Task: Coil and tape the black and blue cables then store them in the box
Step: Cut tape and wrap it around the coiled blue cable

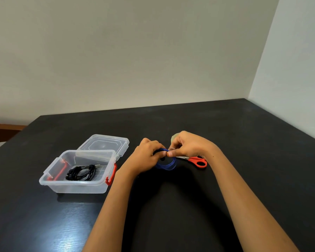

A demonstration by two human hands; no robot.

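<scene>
Both grips pinch the blue cable (166, 163) coil — left hand (149, 154), right hand (186, 145) — above the table (244, 142).

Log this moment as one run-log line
stage: taping blue cable | both hands: left hand and right hand pinch blue cable coil | black cable: in box | scissors: on table

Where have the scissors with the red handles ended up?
The red-handled scissors lie flat on the black table, right of centre, just beyond the right hand and right of the blue cable coil.
</scene>
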